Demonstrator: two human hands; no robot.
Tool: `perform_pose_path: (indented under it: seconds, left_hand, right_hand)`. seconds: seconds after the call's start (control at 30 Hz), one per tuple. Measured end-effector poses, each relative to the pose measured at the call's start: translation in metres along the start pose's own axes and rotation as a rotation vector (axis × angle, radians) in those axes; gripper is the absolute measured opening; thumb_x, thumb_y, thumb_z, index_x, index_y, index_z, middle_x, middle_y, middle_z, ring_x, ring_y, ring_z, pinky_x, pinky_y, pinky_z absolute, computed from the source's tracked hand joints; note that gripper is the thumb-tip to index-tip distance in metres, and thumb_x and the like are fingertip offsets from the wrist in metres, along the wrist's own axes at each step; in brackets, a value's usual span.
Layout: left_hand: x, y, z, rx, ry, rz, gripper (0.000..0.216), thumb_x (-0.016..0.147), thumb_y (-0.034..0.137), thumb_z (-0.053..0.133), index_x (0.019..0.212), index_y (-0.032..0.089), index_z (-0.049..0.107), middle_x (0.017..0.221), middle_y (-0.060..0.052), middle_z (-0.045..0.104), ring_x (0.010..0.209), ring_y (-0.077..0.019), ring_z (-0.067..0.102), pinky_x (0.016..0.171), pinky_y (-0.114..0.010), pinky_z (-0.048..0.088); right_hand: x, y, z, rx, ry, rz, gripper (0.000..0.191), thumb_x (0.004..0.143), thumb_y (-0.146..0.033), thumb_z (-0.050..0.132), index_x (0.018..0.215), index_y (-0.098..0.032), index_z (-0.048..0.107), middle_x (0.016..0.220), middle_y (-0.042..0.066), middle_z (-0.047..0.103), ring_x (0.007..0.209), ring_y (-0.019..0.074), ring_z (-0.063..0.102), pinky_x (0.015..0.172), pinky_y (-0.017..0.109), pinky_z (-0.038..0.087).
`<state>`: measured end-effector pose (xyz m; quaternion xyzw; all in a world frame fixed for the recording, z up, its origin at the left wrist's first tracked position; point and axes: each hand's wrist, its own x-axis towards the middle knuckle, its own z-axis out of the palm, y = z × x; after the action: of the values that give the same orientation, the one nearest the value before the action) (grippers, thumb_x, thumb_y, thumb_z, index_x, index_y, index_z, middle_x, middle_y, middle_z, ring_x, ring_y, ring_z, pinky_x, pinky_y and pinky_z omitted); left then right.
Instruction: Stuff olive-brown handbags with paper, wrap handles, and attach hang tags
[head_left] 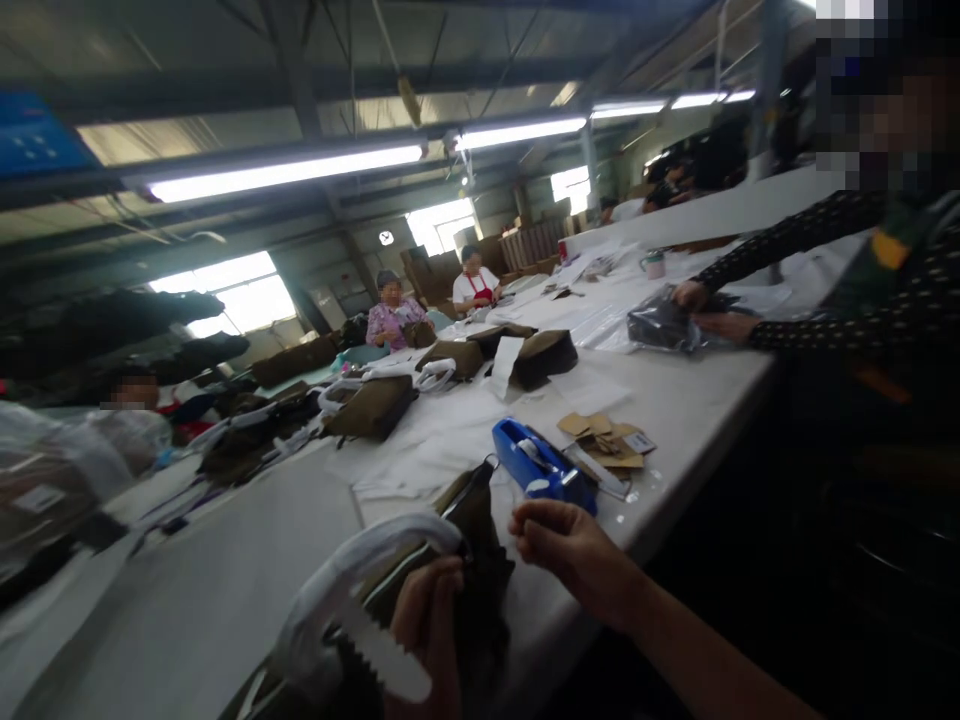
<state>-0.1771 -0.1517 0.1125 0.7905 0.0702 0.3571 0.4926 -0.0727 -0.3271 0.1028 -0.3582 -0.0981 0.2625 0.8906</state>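
At bag (481,525) | left grip (429,620) pinching handle (330,572) | right grip (576,550) pinched near dispenser (540,465)

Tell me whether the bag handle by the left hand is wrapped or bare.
Wrapped: a white covering runs along the arched handle beside the left hand; I cannot tell whether its ends are fastened.

tape dispenser (544,468) on table (701,400), paper tags (611,442) to its right, bag (487,575) before it
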Motion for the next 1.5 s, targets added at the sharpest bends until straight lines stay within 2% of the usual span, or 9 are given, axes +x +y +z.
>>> perform_pose_path:
  seconds: [0.1,0.23,0.43,0.83,0.97,1.13,1.23,1.33,1.5]
  left_hand:
    - [-0.002,0.018,0.006,0.031,-0.031,0.027,0.019,0.098,0.034,0.061,0.094,0.025,0.078,0.097,-0.005,0.074,0.097,-0.0229,0.069,0.09,-0.035,0.056]
    - [-0.002,0.026,0.01,0.005,-0.09,0.039,0.018,0.097,0.027,0.063,0.097,0.026,0.081,0.102,-0.005,0.071,0.099,-0.0208,0.068,0.091,-0.032,0.056]
    - [-0.007,0.026,0.012,-0.062,-0.109,-0.124,0.016,0.092,0.027,0.071,0.106,0.024,0.078,0.099,-0.004,0.078,0.093,-0.0204,0.073,0.088,-0.032,0.058]
    - [-0.007,0.028,0.014,-0.045,-0.097,-0.078,0.012,0.094,0.027,0.069,0.104,0.024,0.075,0.102,-0.003,0.078,0.097,-0.0194,0.073,0.091,-0.031,0.057]
    - [-0.008,0.026,0.014,-0.024,-0.09,-0.091,0.014,0.095,0.03,0.068,0.104,0.023,0.076,0.102,-0.004,0.078,0.097,-0.0213,0.074,0.092,-0.033,0.057]
    - [-0.009,0.022,0.013,-0.021,-0.088,-0.115,0.015,0.095,0.032,0.068,0.105,0.023,0.075,0.104,-0.004,0.078,0.1,-0.0218,0.074,0.096,-0.034,0.057]
    - [-0.009,0.019,0.012,-0.022,-0.095,-0.113,0.015,0.095,0.032,0.068,0.105,0.023,0.075,0.105,-0.005,0.077,0.101,-0.0218,0.073,0.096,-0.034,0.057]
    - [-0.008,0.018,0.012,-0.022,-0.096,-0.105,0.015,0.095,0.033,0.069,0.104,0.023,0.076,0.104,-0.005,0.078,0.101,-0.0224,0.073,0.096,-0.035,0.057]
    - [-0.006,0.019,0.013,-0.015,-0.092,-0.089,0.015,0.093,0.032,0.07,0.103,0.023,0.076,0.103,-0.005,0.078,0.1,-0.0225,0.074,0.094,-0.034,0.058]
  right_hand:
    - [-0.001,0.006,0.002,-0.065,0.054,0.007,0.037,0.059,-0.039,0.098,0.086,-0.021,0.083,0.091,0.006,0.077,0.075,0.0124,0.068,0.071,0.024,0.058]
    - [0.002,0.015,0.002,-0.316,0.018,-0.143,0.029,0.068,-0.044,0.093,0.084,-0.021,0.084,0.123,0.011,0.072,0.086,0.0156,0.066,0.066,0.023,0.056]
    - [0.002,0.022,0.007,-0.426,-0.032,-0.167,0.031,0.073,-0.046,0.088,0.091,-0.021,0.082,0.076,0.005,0.073,0.067,0.0145,0.063,0.062,0.026,0.055]
    - [0.001,0.019,0.012,-0.645,-0.022,-0.36,0.016,0.08,-0.039,0.083,0.081,-0.023,0.079,0.095,0.006,0.076,0.089,0.0204,0.071,0.077,0.029,0.061]
    - [-0.006,0.012,0.009,-0.711,0.042,-0.468,0.016,0.084,-0.038,0.081,0.089,-0.024,0.078,0.092,0.005,0.074,0.071,0.0169,0.066,0.063,0.029,0.058]
    - [-0.012,0.006,-0.013,-0.576,0.254,-0.63,0.024,0.099,-0.045,0.064,0.094,-0.022,0.073,0.073,0.001,0.062,0.058,0.0131,0.055,0.055,0.028,0.047]
    - [-0.01,0.006,-0.027,-0.606,0.342,-0.564,0.033,0.097,-0.052,0.063,0.088,-0.021,0.069,0.065,-0.001,0.057,0.056,0.0125,0.052,0.055,0.027,0.043]
    - [-0.005,0.009,-0.034,-0.724,0.347,-0.381,0.038,0.088,-0.056,0.074,0.095,-0.019,0.069,0.062,-0.001,0.058,0.059,0.0143,0.055,0.06,0.029,0.048]
    - [0.007,0.016,-0.024,-0.522,0.297,-0.223,0.055,0.075,-0.053,0.086,0.115,-0.019,0.069,0.096,0.003,0.069,0.068,0.0117,0.062,0.068,0.028,0.055]
